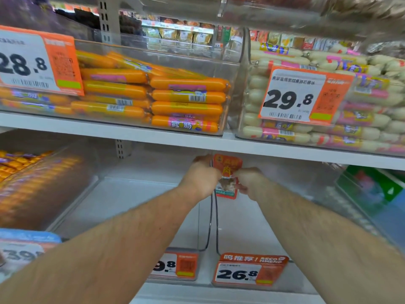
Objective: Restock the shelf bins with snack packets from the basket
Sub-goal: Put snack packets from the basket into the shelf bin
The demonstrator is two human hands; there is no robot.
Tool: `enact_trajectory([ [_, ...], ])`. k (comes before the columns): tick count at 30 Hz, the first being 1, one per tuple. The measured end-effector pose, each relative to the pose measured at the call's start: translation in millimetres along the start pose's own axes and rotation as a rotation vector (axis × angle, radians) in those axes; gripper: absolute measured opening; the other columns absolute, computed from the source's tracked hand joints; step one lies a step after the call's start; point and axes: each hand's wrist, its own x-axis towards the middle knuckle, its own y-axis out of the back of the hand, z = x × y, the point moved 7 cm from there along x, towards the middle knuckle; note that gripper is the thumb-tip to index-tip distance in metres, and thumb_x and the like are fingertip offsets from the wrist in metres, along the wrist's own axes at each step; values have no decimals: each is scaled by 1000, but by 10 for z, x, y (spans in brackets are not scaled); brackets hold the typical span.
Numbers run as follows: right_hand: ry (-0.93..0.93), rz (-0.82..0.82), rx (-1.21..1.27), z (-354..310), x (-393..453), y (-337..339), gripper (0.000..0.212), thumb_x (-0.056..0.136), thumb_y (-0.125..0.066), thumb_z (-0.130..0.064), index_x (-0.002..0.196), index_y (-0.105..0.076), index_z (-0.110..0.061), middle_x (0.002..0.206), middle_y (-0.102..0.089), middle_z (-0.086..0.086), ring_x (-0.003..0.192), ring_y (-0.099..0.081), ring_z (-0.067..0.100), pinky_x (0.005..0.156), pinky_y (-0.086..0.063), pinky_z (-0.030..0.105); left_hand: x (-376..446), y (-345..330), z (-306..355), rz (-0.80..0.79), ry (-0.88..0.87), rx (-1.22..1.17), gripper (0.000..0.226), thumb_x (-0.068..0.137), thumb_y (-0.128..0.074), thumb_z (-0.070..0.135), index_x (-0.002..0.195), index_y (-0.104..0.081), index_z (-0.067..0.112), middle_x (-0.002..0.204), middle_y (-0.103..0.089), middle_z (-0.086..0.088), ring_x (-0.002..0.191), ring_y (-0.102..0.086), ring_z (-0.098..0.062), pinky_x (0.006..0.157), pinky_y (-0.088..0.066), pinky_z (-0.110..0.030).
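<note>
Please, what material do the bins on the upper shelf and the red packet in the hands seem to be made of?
Bins: clear, glossy, stiff plastic, probably acrylic; the sausages show through the walls and the rims catch light.
Red packet: seemingly thin, printed plastic film with a slight sheen; blur leaves it open. The left hand and the right hand pinch it.
</note>
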Motion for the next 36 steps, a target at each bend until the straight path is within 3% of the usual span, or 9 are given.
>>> enact_trajectory([
  [4,13,27,78,16,43,-39,15,85,-68,-14,95,-65,-3,74,-64,9,56,-59,16,57,-47,26,18,-14,-50,-13,16,-27,35,78,-56,-7,75,-61,27,102,-64,-8,99,-61,-29,97,-49,-50],
  [7,23,42,111,38,74,-86,26,81,-77,-23,94,-65,-4,81,-69,9,68,-68,18,74,-60,34,32,-44,-63,-36,14,-11,29,75,-57,1,99,-69,12,106,-68,-14,99,-64,-31,93,-52,-50],
  [11,32,39,99,44,85,-98,25,82,-77,-24,91,-64,-5,81,-68,8,72,-68,19,84,-59,40,32,-42,-83,-37,20,-5,33,78,-57,2,107,-67,14,105,-67,-9,97,-64,-26,93,-53,-46],
  [17,28,0,61,-19,4,-83,20,86,-74,-24,87,-62,-9,83,-68,8,74,-67,18,73,-56,33,31,-44,-78,-44,22,-13,29,88,-53,-2,104,-60,21,94,-60,1,97,-64,-24,92,-54,-40],
  [22,17,-22,-27,12,-58,-79,19,85,-74,-23,89,-64,-8,87,-71,10,71,-67,17,82,-59,36,27,-41,-80,-45,22,3,29,88,-53,-2,111,-61,15,93,-59,1,89,-64,-20,87,-56,-38],
  [25,43,-28,-116,-30,-131,-55,27,85,-76,-28,99,-64,-8,95,-69,8,73,-64,15,64,-54,30,6,-30,-53,-43,26,4,28,90,-54,-1,103,-57,24,92,-56,3,95,-63,-23,91,-54,-40],
  [30,117,-57,-405,-170,-439,51,29,87,-73,-32,96,-53,-12,99,-57,6,89,-58,21,80,-52,33,-55,-10,-11,-76,32,98,32,90,-56,6,119,-59,19,116,-63,-6,102,-60,-23,93,-51,-36],
  [33,188,-136,-504,-278,-759,87,27,91,-69,-38,92,-53,-15,94,-55,4,89,-54,21,75,-43,30,-214,33,92,-111,48,41,37,95,-56,15,132,-53,15,120,-56,-2,104,-50,-16,88,-39,-26],
  [36,288,-93,-591,-356,-1035,175,33,89,-67,-43,69,-52,-22,83,-55,3,80,-51,23,67,-39,28,-347,171,163,1,-30,159,58,82,-59,33,133,-53,7,130,-54,-8,119,-51,-21,96,-38,-28],
])
